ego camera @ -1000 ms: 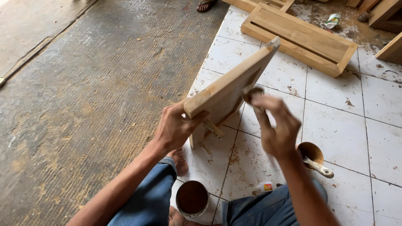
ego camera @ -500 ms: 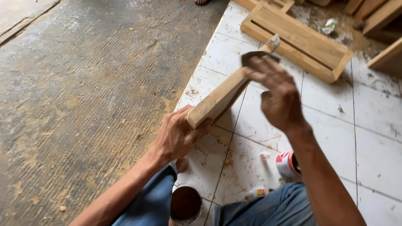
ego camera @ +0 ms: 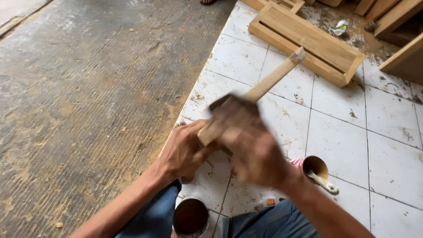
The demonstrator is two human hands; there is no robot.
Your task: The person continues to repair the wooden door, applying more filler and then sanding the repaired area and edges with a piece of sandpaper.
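Leftmost, bare concrete floor, stained and dusty. Left hand closed round the near, lower end of a wooden piece, fingers wrapped under it, thumb on top. Piece held above the white tiled floor, clear of it; seen edge-on, long axis slanting from lower left at the hand up to the far right, upper end pointing toward a wooden frame lying flat on the tiles, tip pale and chipped. Right hand blurred with motion, set against the lower half of the piece just right of the left hand, a dark pad under the fingers pressed to the wood; fingers seemingly curled round the pad, grip too smeared to tell for sure. Below, between the blue-trousered knees, an open can with dark brown contents. Further right, beside the right forearm, a second small can with a pale-handled tool leaning out of it. Far right top, more wooden pieces at the edge.
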